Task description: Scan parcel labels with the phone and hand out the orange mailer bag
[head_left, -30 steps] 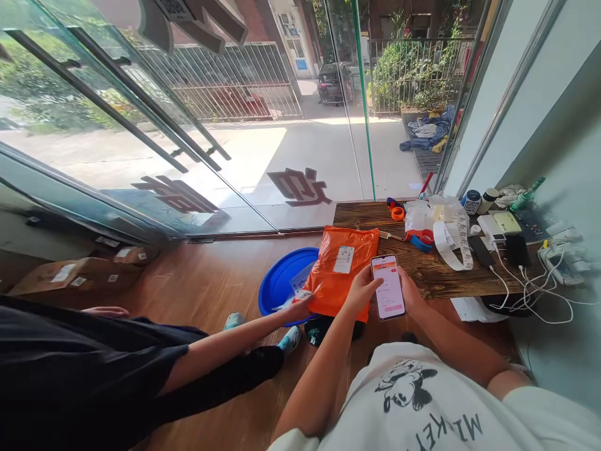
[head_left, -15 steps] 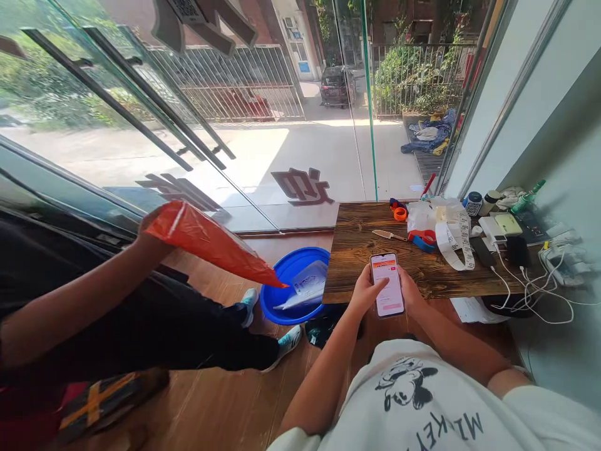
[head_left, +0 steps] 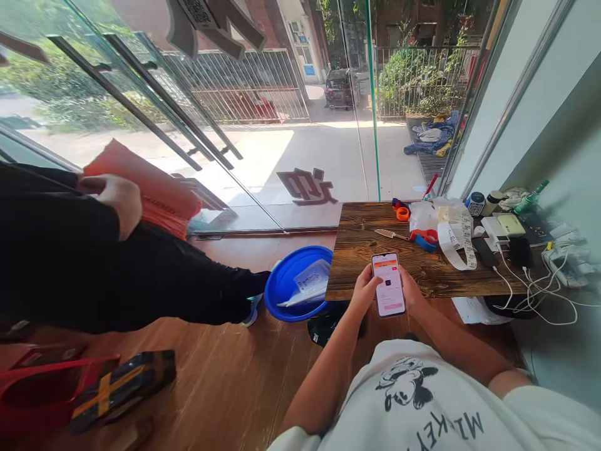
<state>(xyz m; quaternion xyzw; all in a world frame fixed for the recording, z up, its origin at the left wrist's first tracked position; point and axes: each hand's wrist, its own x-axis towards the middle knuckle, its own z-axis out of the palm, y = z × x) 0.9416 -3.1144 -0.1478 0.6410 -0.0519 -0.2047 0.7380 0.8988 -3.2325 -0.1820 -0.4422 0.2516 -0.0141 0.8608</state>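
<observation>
A smartphone (head_left: 389,291) with a lit white and orange screen is upright between both my hands, at the near edge of the wooden table (head_left: 357,235). My left hand (head_left: 365,289) is closed round its left side, the thumb over the screen. My right hand (head_left: 410,291) grips the right edge, its fingers partly hidden behind the phone. Beyond the phone on the tabletop lie a knife (head_left: 390,234), a red-and-blue tape roll (head_left: 425,238) and a curling strip of printed labels (head_left: 449,245).
Left of the table stands a blue basin (head_left: 280,289) with plastic packages in it. Another person in dark clothes holds a red plastic bag (head_left: 150,178) by the glass door. White cables (head_left: 539,282) tangle at the table's right end. A taped box (head_left: 124,388) sits on the floor.
The other person has moved to the left with the red bag, away from the basin. My left thumb has shifted left on the screen, and a dark picture shows there now.
</observation>
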